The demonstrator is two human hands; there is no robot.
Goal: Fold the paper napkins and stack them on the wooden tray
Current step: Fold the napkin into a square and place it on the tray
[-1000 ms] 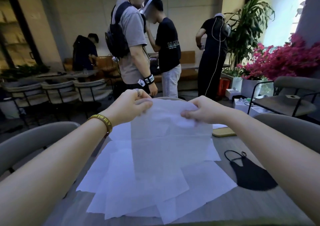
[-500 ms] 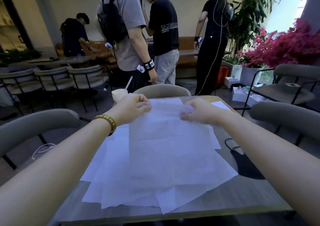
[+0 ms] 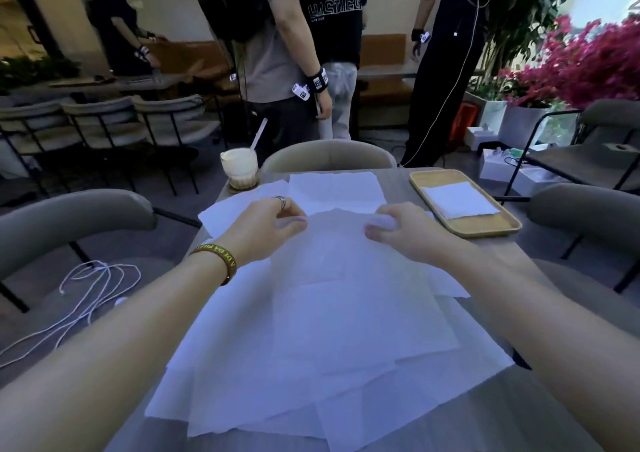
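Two far corners of top napkin (image 3: 346, 299) pinched by left grip (image 3: 265, 231), right grip (image 3: 408, 233)

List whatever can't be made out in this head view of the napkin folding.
All in the head view:
- Folded napkins on the tray: count unclear, layers too thin from above.
- Loose pile: sheet count unclear, sheets overlap.
- Left hand and right hand pinch the top napkin: fingertips veiled by its far edge.
- Table: near edge cut off by the frame's bottom.

Tray (image 3: 485, 230) right of spread napkins (image 3: 346, 330), drink (image 3: 239, 169) behind them at left
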